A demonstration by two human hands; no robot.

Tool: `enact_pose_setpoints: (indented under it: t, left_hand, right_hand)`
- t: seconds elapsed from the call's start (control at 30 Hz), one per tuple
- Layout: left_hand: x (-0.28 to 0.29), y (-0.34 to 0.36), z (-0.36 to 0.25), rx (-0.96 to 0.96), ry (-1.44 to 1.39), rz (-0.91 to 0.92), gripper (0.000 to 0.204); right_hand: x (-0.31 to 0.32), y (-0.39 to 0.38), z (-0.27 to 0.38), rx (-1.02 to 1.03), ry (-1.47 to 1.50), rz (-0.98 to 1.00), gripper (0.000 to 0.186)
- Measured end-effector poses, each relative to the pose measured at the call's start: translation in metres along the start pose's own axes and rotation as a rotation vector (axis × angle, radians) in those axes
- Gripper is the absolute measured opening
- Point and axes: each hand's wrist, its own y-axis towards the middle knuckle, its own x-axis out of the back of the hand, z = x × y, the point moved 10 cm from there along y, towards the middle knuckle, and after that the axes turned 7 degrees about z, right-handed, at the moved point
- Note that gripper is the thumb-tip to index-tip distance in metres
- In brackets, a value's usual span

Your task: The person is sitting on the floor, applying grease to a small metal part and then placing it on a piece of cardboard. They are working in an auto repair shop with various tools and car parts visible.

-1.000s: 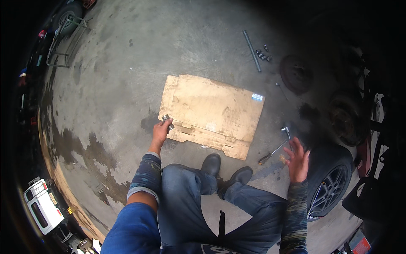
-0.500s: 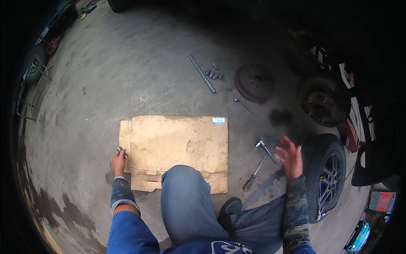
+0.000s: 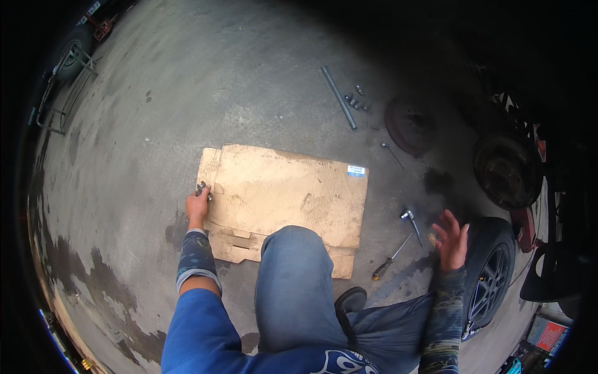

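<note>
A small, short metal piece (image 3: 201, 186) is located at the left edge of a flattened cardboard sheet (image 3: 283, 193). The left hand (image 3: 196, 207) is closed around the piece, leaving its ends exposed; contact between hand and cardboard cannot be determined. The right hand (image 3: 453, 243) is open, fingers spread, with no object visibly gripped, and is positioned beside a black-tyred wheel (image 3: 493, 280). A ratchet (image 3: 408, 216) and a screwdriver (image 3: 380, 271) with a dark and orange handle lie on the concrete floor (image 3: 149, 168) between cardboard and right hand. Beyond the cardboard, a metal pipe (image 3: 339, 98) lies beside a group of sockets (image 3: 357, 102). A reddish-brown disc (image 3: 411, 126) is situated to their right.
</note>
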Motion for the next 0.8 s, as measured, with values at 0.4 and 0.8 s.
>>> enact_pose_setpoints:
  t: [0.4, 0.8]
  left_hand:
    - [-0.054, -0.102, -0.081, -0.179, -0.239, 0.152, 0.041]
    - [-0.221, -0.245, -0.329, -0.581, -0.085, 0.874, 0.047]
  right_hand:
    - [-0.016, 0.000, 0.034, 0.100, 0.032, 0.075, 0.086]
    - [0.028, -0.160, 0.157, 0.400, 0.018, -0.190, 0.111]
